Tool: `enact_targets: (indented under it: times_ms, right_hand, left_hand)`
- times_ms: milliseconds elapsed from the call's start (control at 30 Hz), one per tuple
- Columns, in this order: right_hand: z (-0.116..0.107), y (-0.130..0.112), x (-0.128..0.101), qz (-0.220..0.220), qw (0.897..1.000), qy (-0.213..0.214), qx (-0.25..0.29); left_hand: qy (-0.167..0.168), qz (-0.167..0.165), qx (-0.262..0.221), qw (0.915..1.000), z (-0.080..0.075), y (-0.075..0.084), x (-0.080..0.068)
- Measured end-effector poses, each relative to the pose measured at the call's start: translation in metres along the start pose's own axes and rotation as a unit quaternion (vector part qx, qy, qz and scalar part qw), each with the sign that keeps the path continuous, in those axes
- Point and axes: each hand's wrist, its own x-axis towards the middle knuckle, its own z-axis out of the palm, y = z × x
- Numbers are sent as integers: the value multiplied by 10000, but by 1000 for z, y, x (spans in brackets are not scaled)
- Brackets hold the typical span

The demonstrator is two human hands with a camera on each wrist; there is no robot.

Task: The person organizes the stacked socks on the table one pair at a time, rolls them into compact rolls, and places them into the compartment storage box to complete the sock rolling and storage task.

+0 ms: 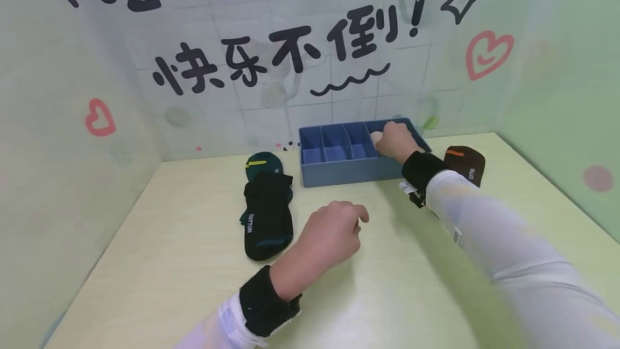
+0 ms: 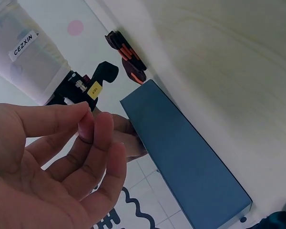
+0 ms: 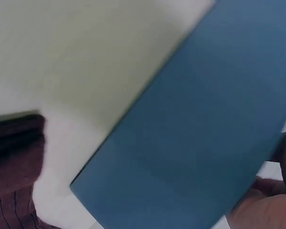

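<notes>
My right hand [image 1: 398, 141] reaches over the right end of a blue divided box [image 1: 339, 174]. Its fingertips pinch a small pale beige item [image 1: 375, 138], largely hidden, at the rightmost compartment. The right wrist view has those fingers [image 3: 262, 205] at the box's upper edge. In front of the box hangs my left hand [image 1: 334, 233], its fingers loosely curled and holding nothing. Nearest to it on the left are black socks [image 1: 268, 217] marked COTTON, lying partly over dark green socks [image 1: 263, 165] with a yellow stripe. Brown socks [image 1: 465, 163] with an orange stripe lie right of the box.
Behind the box rises a pale wall sheet [image 1: 290, 79] with black lettering. A green side wall [image 1: 571, 123] bounds the light wooden table [image 1: 194, 241] on the right, and another wall bounds it on the left. Thin dividers split the box into several compartments.
</notes>
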Motion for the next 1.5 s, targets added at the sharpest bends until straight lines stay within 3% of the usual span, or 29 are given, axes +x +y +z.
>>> enact_targets:
  times_ms: [200,267,400,467,600,700,800,933,1000,1133,1300,1400,1500]
  right_hand:
    - [7,1,-2,-185,9987,-180,-447]
    - [5,0,-3,-425,9964,-80,-733]
    - [-7,-4,-5,-1025,9788,457,-1711]
    - [-18,-5,-7,-1099,9700,820,-2007]
    - [-46,-2,-20,-899,9715,1082,-1906]
    - [-62,5,-42,-664,9804,815,-1666]
    - [-64,17,-70,-435,9856,193,-1625]
    - [-41,36,-105,-471,9769,-861,-1900]
    - [-23,46,-118,-581,9722,-1147,-1957]
    - [1,57,-140,-866,9701,-1096,-1985]
    - [6,51,-155,-1332,9698,-1090,-1725]
    - [13,39,-164,-1911,9655,-1130,-1360]
    - [24,23,-174,-2550,9538,-1244,-989]
  left_hand:
    - [87,82,-45,9999,0,1,-1]
    - [90,61,-39,9999,-1,1,-1]
    - [2,41,-52,10000,-3,0,-1]
    - [-40,14,-67,10000,-4,-1,0]
    - [-102,-102,-61,9999,-6,-4,2]
    - [-126,-192,-25,9997,-8,-6,3]
    - [-123,-232,37,9996,-9,-8,4]
    - [-167,-257,48,9995,-10,-9,2]
    - [-184,-233,36,9996,-11,-8,1]
    - [-171,-138,63,9997,-11,-6,1]
    - [-184,-141,177,9996,-10,-5,0]
    - [-287,-112,238,9992,-10,-4,-1]
    - [-591,-42,195,9981,-9,-3,-2]
